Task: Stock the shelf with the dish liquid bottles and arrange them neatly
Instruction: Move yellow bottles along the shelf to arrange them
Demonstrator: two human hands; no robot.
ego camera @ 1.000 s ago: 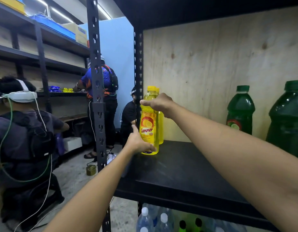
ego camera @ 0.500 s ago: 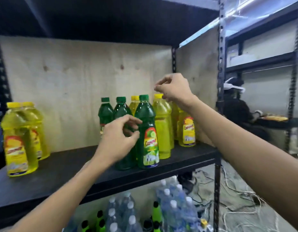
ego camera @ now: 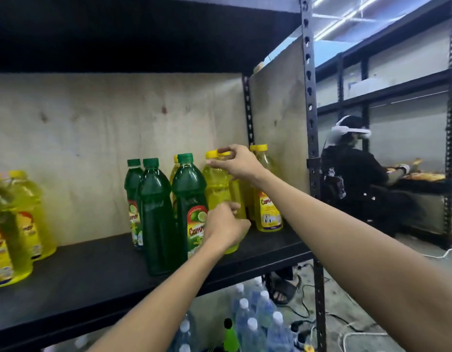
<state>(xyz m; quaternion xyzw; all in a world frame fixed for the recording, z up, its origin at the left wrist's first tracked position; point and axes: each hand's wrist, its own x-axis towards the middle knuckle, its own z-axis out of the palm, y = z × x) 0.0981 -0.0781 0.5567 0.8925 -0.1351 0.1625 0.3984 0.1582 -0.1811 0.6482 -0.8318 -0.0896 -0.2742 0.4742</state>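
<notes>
Dish liquid bottles stand on the black shelf (ego camera: 93, 273). At its right half is a group: three green bottles (ego camera: 155, 214) with a front yellow bottle (ego camera: 216, 189) beside them and more yellow ones behind, one labelled (ego camera: 267, 212) by the side panel. Two yellow bottles (ego camera: 9, 232) stand at the left end. My right hand (ego camera: 239, 165) pinches the front yellow bottle at its cap and neck. My left hand (ego camera: 225, 226) wraps its lower body, hiding the label.
Plywood panels back the shelf and close its right side. A black perforated upright (ego camera: 311, 153) marks the front right corner. Several water bottles (ego camera: 253, 323) stand on the level below. A person with a headset (ego camera: 352, 171) works at another rack to the right; cables lie on the floor.
The view swung from the shelf's left end to its right end. Both hands left the left yellow bottle and now close on the front yellow bottle beside the green ones.
</notes>
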